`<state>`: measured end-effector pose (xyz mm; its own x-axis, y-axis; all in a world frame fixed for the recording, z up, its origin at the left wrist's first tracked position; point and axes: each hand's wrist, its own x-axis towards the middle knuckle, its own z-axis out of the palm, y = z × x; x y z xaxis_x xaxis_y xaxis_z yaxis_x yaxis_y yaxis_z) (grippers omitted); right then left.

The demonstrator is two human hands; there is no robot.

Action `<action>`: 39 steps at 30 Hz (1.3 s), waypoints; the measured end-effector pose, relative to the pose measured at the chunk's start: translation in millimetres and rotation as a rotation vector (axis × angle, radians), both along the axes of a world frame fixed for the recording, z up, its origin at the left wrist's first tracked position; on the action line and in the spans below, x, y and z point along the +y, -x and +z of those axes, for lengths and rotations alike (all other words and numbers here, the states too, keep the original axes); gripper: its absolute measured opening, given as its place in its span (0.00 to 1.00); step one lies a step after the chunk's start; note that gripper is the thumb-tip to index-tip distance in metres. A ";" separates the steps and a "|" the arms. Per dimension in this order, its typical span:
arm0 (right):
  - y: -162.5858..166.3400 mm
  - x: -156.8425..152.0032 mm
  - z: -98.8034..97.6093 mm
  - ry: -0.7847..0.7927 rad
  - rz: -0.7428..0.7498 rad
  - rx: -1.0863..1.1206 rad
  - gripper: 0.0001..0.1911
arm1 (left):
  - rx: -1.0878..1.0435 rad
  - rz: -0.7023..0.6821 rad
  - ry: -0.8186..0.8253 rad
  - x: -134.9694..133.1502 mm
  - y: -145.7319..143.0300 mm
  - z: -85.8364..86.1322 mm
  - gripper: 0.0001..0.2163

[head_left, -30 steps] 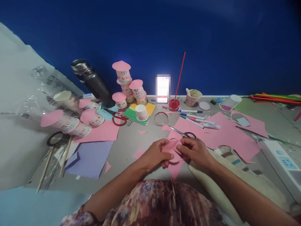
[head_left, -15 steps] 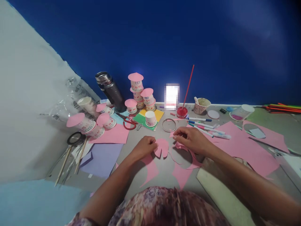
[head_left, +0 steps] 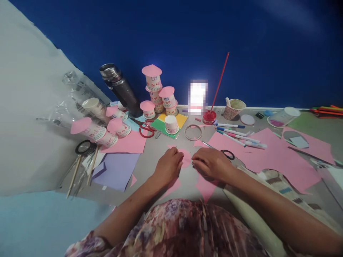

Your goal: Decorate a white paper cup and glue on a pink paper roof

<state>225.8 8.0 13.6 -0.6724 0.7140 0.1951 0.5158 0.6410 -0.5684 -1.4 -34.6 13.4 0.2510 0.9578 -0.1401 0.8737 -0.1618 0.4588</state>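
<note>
Curled fingers and thumb of my left hand pinch the left side of a pink paper circle over the table. Close by the circle's right edge, my right hand is closed with its fingers bent inward; whether it grips anything is hidden. Behind that hand lies a pair of scissors with black handles, its blades partly covered. A pink paper offcut rests below the hands. Beyond them stand a white decorated paper cup and a roll of clear tape.
Paper-cup houses with pink cone roofs stand stacked at the back left beside a dark flask. Red-handled scissors lie in front. A red paint pot holds a long brush. Markers and pink sheets cover the right.
The pink cut-out ring by my right hand is gone from view, and the black-handled scissors now show. My right hand has come nearer the paper circle. The camera view has shifted.
</note>
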 end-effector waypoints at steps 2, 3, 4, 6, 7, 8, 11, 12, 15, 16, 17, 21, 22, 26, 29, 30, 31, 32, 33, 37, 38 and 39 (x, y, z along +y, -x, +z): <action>0.6 -0.4 -9.0 -0.046 0.018 -0.015 0.12 | -0.057 -0.021 0.009 3.0 3.7 2.3 0.07; -0.5 -0.3 -12.3 -0.054 0.017 -0.009 0.12 | -0.117 -0.012 0.010 6.3 7.2 4.5 0.07; -2.3 0.0 -14.8 -0.059 0.013 0.002 0.12 | -0.183 0.017 0.004 11.2 11.6 7.2 0.07; -6.5 1.2 -17.4 -0.055 -0.003 0.026 0.12 | -0.286 0.154 -0.076 26.0 22.8 14.1 0.11; -8.3 2.0 -17.6 -0.049 -0.013 0.034 0.13 | -0.290 0.240 -0.148 35.9 29.1 18.0 0.15; -9.7 2.8 -17.3 -0.042 -0.022 0.038 0.13 | -0.274 0.332 -0.251 47.0 35.4 21.9 0.19; -11.2 4.9 -14.9 -0.040 -0.031 0.024 0.12 | -0.189 0.380 -0.396 82.2 51.1 31.4 0.25; -11.1 5.4 -14.2 -0.044 -0.030 0.017 0.12 | -0.157 0.360 -0.373 92.9 54.5 33.2 0.27; -10.7 6.5 -13.1 -0.055 -0.033 0.004 0.12 | -0.114 0.288 -0.319 118.0 58.1 34.5 0.30; -10.8 6.9 -13.1 -0.060 -0.037 0.001 0.12 | -0.107 0.268 -0.306 124.1 57.6 34.2 0.30; -11.0 7.3 -13.1 -0.064 -0.040 -0.001 0.12 | -0.099 0.248 -0.294 129.1 56.6 33.9 0.30; -13.4 9.5 -12.0 -0.058 -0.060 -0.004 0.11 | -0.085 0.204 -0.261 138.4 51.9 37.8 0.23; -14.6 10.4 -11.4 -0.051 -0.069 -0.002 0.11 | -0.082 0.201 -0.255 136.8 51.2 40.3 0.22; -20.7 16.0 -9.2 -0.008 -0.130 0.013 0.11 | -0.147 0.145 -0.291 107.4 50.0 53.9 0.24; -23.6 20.5 -10.6 0.019 -0.167 0.018 0.11 | -0.228 0.025 -0.289 67.2 47.3 60.4 0.23; -23.8 21.5 -11.6 0.022 -0.171 0.017 0.11 | -0.232 -0.009 -0.274 53.7 45.8 60.6 0.22; -23.6 22.0 -12.7 0.023 -0.172 0.015 0.11 | -0.230 -0.031 -0.265 41.3 44.1 59.7 0.21; -23.2 22.2 -13.8 0.022 -0.172 0.013 0.10 | -0.223 -0.052 -0.260 30.9 42.4 57.9 0.21; -22.7 22.1 -14.8 0.020 -0.172 0.011 0.10 | -0.215 -0.070 -0.256 22.6 40.9 55.4 0.21; -21.3 21.0 -17.4 0.006 -0.167 -0.004 0.10 | -0.190 -0.099 -0.233 10.7 36.5 45.6 0.22; -21.3 20.8 -17.8 0.001 -0.166 -0.010 0.11 | -0.190 -0.108 -0.228 11.3 35.6 44.5 0.22; -21.4 20.7 -18.1 -0.003 -0.166 -0.017 0.11 | -0.192 -0.122 -0.225 12.4 34.6 44.1 0.23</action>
<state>247.2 28.7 -4.5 -0.5486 0.8148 0.1875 0.6239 0.5482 -0.5569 -36.1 -22.2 57.5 0.3669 0.9208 0.1323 0.7429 -0.3756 0.5542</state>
